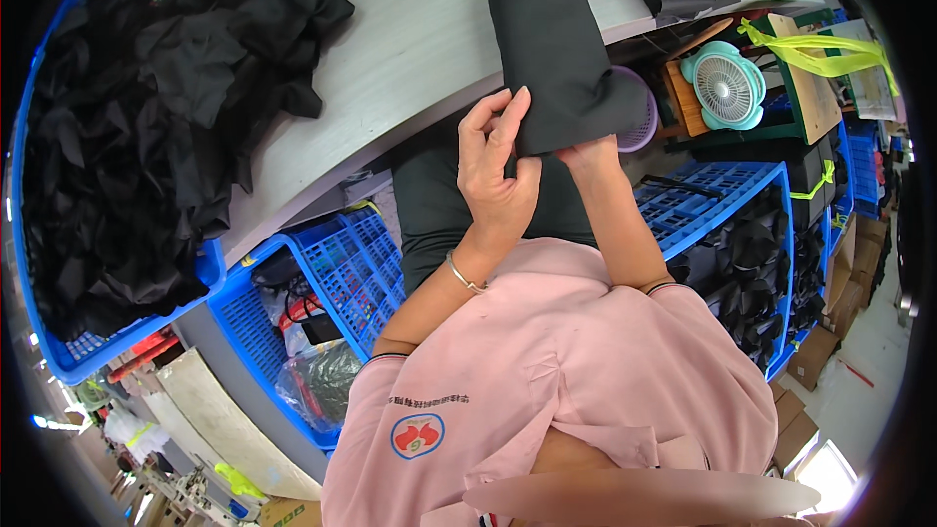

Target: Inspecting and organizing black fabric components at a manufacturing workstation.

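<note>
From far off, I look down through the head view. The black cloth [551,39] lies partly on the table [410,29], and its low end hangs past the edge, over the person's legs [429,205]. I think the table takes most of the weight, so the hands only need to mind the low end.

The left hand [500,171] has its fingertips at the cloth's left side, with the thumb down by the corner. I can't tell if it pinches tight. The right hand [589,150] is mostly tucked under the bottom edge, maybe to hold it up from below. Its fingers are hidden, so I can't tell if they grip. The two hands are near each other but not touching.

A big black pile [176,117] fills the blue basket [59,361] on the left and spills onto the table, likely so it is easy to reach. A purple bin [639,127] sits low behind the cloth. The little fan [725,86] faces this way, perhaps to keep the person cool.
</note>
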Available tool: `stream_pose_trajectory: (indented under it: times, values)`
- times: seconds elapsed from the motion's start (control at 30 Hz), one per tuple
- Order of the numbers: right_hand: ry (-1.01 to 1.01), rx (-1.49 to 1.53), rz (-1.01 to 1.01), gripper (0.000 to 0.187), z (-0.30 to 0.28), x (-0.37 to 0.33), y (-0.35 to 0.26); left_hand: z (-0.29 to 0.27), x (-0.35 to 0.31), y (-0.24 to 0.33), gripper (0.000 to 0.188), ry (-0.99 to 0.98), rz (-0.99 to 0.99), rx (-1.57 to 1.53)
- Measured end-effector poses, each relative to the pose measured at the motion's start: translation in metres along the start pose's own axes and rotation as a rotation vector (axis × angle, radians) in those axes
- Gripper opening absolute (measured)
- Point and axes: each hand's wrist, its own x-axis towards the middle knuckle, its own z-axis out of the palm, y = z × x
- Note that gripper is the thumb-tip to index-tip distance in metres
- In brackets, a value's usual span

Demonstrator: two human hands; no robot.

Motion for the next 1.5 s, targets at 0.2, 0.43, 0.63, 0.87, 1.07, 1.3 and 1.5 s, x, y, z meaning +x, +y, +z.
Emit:
stream_pose_trajectory:
  times: [0.2, 0.43, 0.63, 0.87, 1.07, 1.3, 1.5]
  values:
    - [0.041, -0.097, -0.073, 0.056, 0.007, -0.003, 0.003, -0.010, 0.002, -0.011, 0.062, -0.035, -0.044, 0.045]
    - [0.216, -0.040, 0.034, 0.058, 0.010, -0.001, 0.006, -0.013, 0.001, -0.013, 0.068, -0.049, -0.033, 0.029]
    - [0.062, 0.032, -0.033, 0.054, -0.008, 0.010, 0.033, -0.028, -0.005, -0.013, 0.065, -0.126, -0.072, -0.062]
    - [-0.439, -1.303, -0.581, 0.037, 0.013, 0.006, -0.011, -0.029, -0.013, -0.040, 0.045, 0.033, -0.398, -0.113]
    - [-0.461, -1.389, -0.246, 0.030, 0.029, 0.021, -0.002, -0.011, -0.019, -0.072, 0.041, 0.115, -0.758, -0.487]
    - [-0.157, -1.828, -0.605, 0.034, 0.019, 0.012, 0.048, 0.018, -0.025, -0.091, 0.031, 0.043, -0.959, -0.813]
    - [-0.207, -1.762, -1.128, 0.045, 0.021, 0.011, 0.036, 0.024, -0.019, -0.094, 0.029, 0.002, -1.005, -1.068]
